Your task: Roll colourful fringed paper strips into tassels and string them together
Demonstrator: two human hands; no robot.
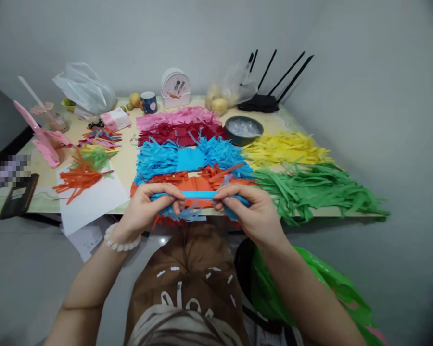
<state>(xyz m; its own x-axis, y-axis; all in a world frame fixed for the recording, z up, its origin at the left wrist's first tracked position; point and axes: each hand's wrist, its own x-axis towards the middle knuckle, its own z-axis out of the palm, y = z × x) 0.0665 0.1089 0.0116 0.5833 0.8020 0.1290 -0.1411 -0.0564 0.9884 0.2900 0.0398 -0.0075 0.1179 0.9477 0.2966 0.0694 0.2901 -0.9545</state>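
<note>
A narrow folded strip of blue fringed paper [199, 194] is stretched level between my hands, above the table's front edge. My left hand [153, 202] pinches its left end, and my right hand [243, 204] pinches the right end. Blue fringe trails below the fingers on both sides. Directly behind lies orange fringed paper [195, 184], partly covered by the hands. Farther back are stacks of blue fringed paper [191, 159], dark red fringed paper [184, 134] and pink fringed paper [182, 117].
Yellow fringed paper [288, 148] and green fringed paper [321, 190] lie at right, near a dark bowl [244, 139]. An orange tassel [81, 178] rests on white paper [94, 211] at left. A mug [149, 103] and a router [260, 103] stand at the back.
</note>
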